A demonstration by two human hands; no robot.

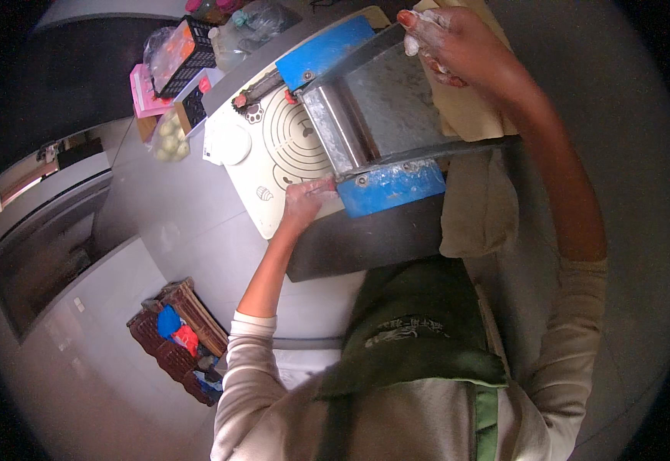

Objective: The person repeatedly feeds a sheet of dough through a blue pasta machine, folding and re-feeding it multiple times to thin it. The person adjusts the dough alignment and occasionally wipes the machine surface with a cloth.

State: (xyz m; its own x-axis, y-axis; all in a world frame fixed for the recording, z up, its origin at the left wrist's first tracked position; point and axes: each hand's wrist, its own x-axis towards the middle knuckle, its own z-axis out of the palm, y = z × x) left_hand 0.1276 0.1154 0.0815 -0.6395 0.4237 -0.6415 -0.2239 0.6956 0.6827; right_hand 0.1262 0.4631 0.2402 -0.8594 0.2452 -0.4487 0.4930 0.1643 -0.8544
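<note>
A dough sheeter (pixel 388 188) with blue side panels, a shiny metal roller and a floury grey tray stands before me. My left hand (pixel 308 203) is at the machine's near left corner, by the roller's end; its fingertips are partly hidden there. My right hand (pixel 458 50), white with flour, is raised over the far right end of the tray. Its fingers are curled together, and what they hold, if anything, cannot be made out. A cream dough sheet (pixel 465 115) lies over the tray's right end, below that hand. Another cream length, perhaps dough or cloth (pixel 477 211), hangs nearer me.
A cream patterned mat (pixel 262 203) lies left of the roller, with a white round container (pixel 233 144) on it. Beyond are a black crate (pixel 189 58), a bag of pale round items (pixel 170 140) and a pink box (pixel 143 92). A brown crate (pixel 150 330) stands lower left.
</note>
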